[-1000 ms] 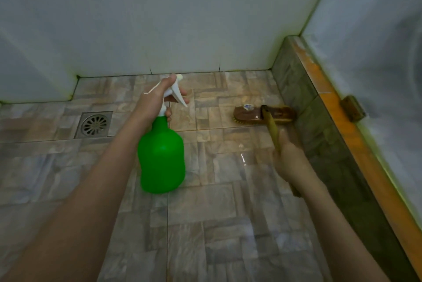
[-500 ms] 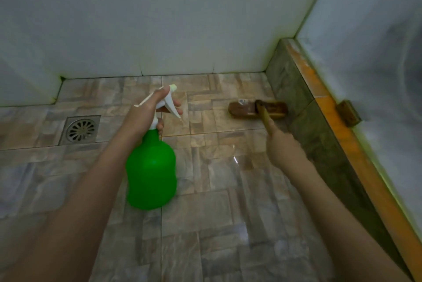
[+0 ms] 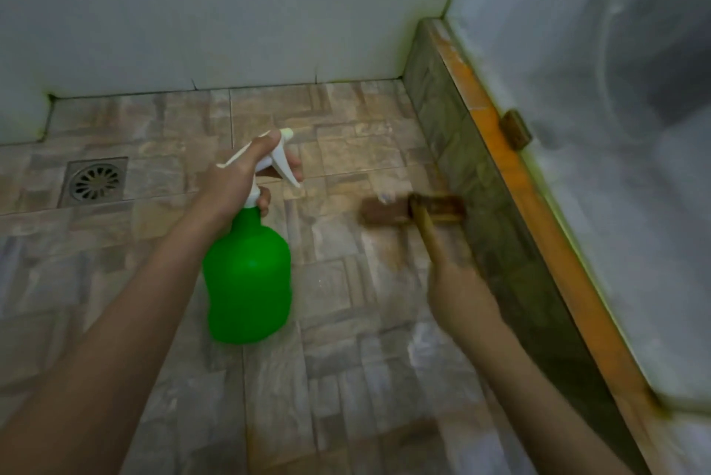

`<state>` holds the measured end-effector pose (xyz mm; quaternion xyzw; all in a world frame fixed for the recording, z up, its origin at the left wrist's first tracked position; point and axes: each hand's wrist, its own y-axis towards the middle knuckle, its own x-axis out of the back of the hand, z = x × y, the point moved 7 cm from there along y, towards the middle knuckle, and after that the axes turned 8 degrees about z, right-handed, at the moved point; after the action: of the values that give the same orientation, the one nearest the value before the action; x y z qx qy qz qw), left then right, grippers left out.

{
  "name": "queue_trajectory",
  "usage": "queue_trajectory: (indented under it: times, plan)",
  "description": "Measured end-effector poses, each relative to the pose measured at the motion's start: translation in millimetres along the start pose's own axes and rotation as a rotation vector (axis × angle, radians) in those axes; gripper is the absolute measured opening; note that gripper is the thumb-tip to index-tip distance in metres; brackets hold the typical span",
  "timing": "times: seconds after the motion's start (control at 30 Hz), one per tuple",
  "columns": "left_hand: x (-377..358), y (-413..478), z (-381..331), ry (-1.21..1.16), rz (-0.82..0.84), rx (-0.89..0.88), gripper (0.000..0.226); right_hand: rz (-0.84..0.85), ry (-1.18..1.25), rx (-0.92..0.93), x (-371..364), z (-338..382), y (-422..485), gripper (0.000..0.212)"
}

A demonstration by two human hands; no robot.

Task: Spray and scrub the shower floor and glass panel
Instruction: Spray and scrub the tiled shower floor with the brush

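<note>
The drain (image 3: 94,182) sat well left of the left hand (image 3: 238,174), set into the tiled floor (image 3: 346,378). That hand's fingers were curled round the neck of the green bottle (image 3: 248,278), with one or two hooked over the white trigger (image 3: 284,163). The bottle hung below the fingers, clear of the tiles, and its nozzle pointed ahead and a little right. Its wall was opaque, so how much liquid it held could not be told.

Right of those fingers, and apart from them, lay the brush (image 3: 411,209), bristles down on the floor. Its head ran crosswise, its right end at or just beside the curb (image 3: 481,182). The handle (image 3: 425,228) ran back from the head into the right hand (image 3: 458,290), which gripped it. The hand was blurred and seen from behind, so the fingers' exact wrap could not be read.

The head lay straight ahead of the right fingers – so a scrub stroke would likely run along the handle's line, out and back beside the curb. The glass (image 3: 615,166) stood right of those fingers, beyond the curb and a brown hinge (image 3: 517,128) – the right hand was the nearer to it.
</note>
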<state>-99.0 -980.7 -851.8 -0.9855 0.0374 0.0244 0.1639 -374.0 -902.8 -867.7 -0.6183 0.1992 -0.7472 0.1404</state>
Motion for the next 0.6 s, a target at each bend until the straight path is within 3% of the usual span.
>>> queue_trajectory:
  times: [0.13,0.2,0.27,0.33,0.47,0.6]
  plan:
    - [-10.3,-24.2,-1.7,0.028,0.023,-0.005,0.050,-0.042,0.031,0.099,17.8,13.5,69.0,0.080]
    - [-15.0,-40.5,-3.9,0.047,0.037,0.003,0.052,-0.038,0.019,0.098,6.5,-4.2,34.9,0.080]
    - [-21.4,-58.0,-5.3,0.055,0.058,0.010,0.037,-0.036,0.054,0.028,-20.7,-31.7,-38.8,0.084]
    - [-28.2,-72.3,-4.1,0.062,0.079,0.015,0.029,0.077,0.030,-0.052,-43.2,-50.8,-92.3,0.074]
    - [-47.8,-91.5,4.7,0.093,0.125,0.048,0.034,-0.025,-0.010,0.038,-31.6,-40.2,-48.0,0.079]
    - [-61.5,-109.5,17.1,0.113,0.192,0.052,0.046,-0.017,0.054,0.093,-27.5,-51.8,-45.3,0.067]
